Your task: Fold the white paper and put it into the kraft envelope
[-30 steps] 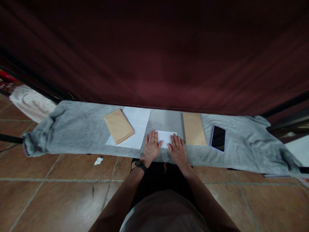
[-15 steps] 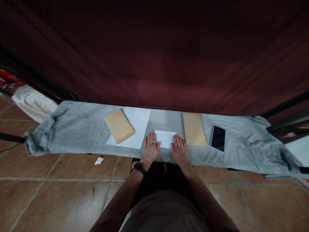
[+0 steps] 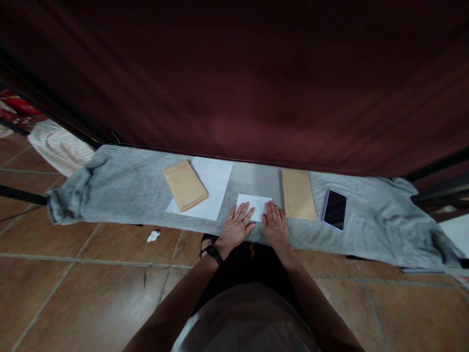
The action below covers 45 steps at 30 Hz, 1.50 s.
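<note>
A small white sheet of paper [image 3: 255, 204], seemingly folded, lies on the grey cloth in front of me. My left hand [image 3: 236, 226] rests flat over its lower left part, fingers spread. On its right edge lies my right hand [image 3: 274, 226], palm down with the fingers stretched out. Just right of that hand is a stack of brown envelopes [image 3: 298, 194]. Further left, more brown envelopes [image 3: 185, 186] lie tilted on larger white paper [image 3: 214, 183].
The grey cloth [image 3: 124, 190] covers a long narrow surface. A phone [image 3: 334, 210] with a dark screen lies to the right. Behind stands a dark red curtain [image 3: 234, 98]. A white scrap [image 3: 153, 236] is on the tiled floor [image 3: 110, 293].
My left hand has shifted right onto the small paper, and its fingers have spread. My right hand stays at the right edge. The view has turned slightly.
</note>
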{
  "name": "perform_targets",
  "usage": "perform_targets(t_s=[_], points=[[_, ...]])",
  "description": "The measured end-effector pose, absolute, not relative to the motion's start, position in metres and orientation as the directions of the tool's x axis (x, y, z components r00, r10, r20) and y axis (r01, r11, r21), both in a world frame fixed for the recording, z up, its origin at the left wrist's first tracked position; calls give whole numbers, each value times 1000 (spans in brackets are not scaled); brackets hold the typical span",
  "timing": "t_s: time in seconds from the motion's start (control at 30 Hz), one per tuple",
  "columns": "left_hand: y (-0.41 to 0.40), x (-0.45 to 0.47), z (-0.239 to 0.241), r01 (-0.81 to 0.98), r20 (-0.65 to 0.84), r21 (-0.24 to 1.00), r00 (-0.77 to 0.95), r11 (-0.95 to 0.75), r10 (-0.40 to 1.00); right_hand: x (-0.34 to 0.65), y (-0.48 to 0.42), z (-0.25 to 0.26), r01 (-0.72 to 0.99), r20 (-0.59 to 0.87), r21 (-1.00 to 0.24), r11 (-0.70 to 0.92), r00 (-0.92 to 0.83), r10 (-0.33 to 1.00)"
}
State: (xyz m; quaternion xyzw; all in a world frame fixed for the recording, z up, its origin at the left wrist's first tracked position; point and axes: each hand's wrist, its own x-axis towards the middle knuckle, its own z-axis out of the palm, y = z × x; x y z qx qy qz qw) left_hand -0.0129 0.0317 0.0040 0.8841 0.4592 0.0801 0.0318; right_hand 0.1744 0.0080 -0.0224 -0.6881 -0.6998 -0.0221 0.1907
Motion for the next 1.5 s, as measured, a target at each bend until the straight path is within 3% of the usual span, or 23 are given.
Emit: perform_targets(t_s=[0.23, 0.43, 1.5], points=[[31, -14, 3, 798, 140, 118, 576, -591, 806, 159, -5, -15, 948, 261, -236, 212, -148, 954], [31, -15, 4, 798, 123, 115, 579, -591, 806, 160, -14, -15, 948, 238, -210, 239, -188, 953], [20, -17, -10, 893, 180, 129, 406, -431, 896, 172, -21, -24, 976, 334, -150, 155, -98, 937]])
